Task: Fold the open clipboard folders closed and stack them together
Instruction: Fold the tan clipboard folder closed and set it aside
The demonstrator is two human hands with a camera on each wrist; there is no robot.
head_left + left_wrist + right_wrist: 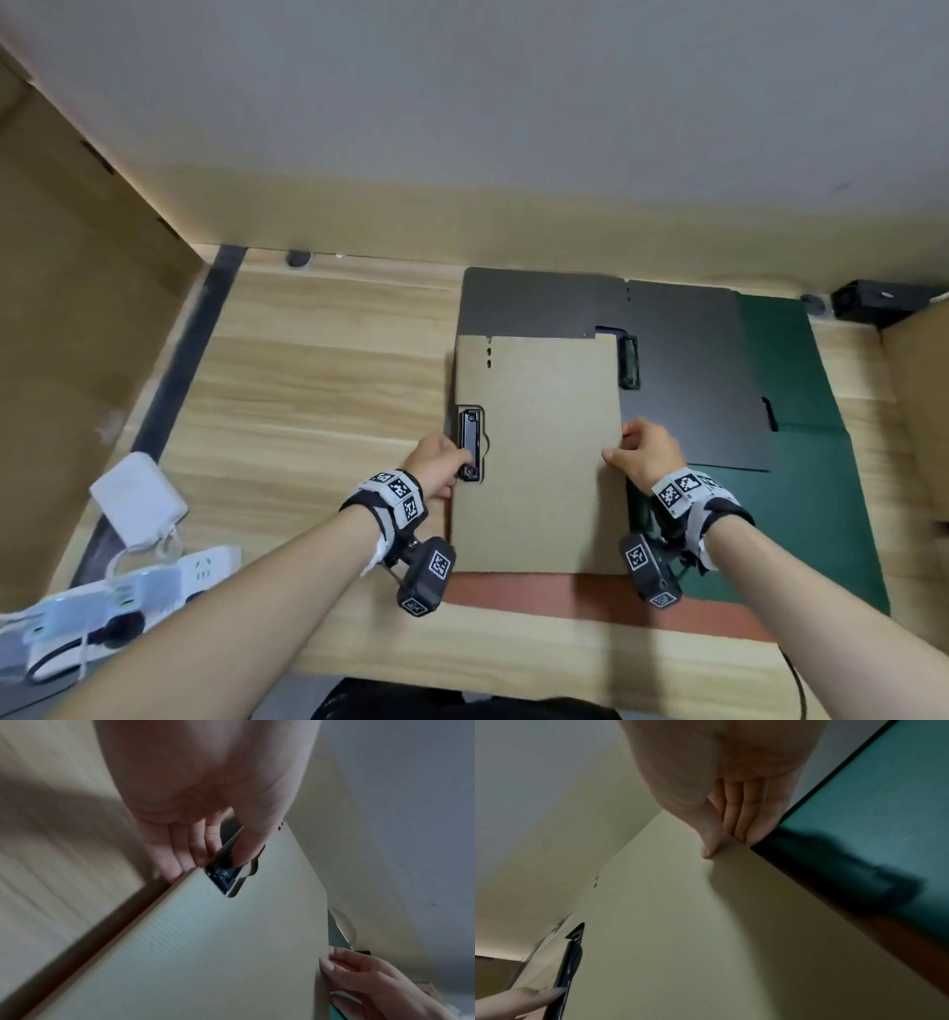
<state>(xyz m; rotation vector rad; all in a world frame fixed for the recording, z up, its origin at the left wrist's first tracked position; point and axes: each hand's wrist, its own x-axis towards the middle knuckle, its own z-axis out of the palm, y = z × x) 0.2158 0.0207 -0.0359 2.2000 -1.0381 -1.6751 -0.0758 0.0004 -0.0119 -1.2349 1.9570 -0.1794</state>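
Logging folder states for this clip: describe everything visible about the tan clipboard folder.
The tan clipboard folder is matte, cardboard-like, folded closed and flat on top of the pile. A black metal clip shows through a cutout at its left edge; small holes mark the far left corner. The left hand grips at the clip, the right hand pinches the right edge.

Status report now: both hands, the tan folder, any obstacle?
Left hand pinches tan folder at its black clip. Right hand pinches the opposite edge. Tan folder closed, lying over black folder and green folder. No obstacle seen.
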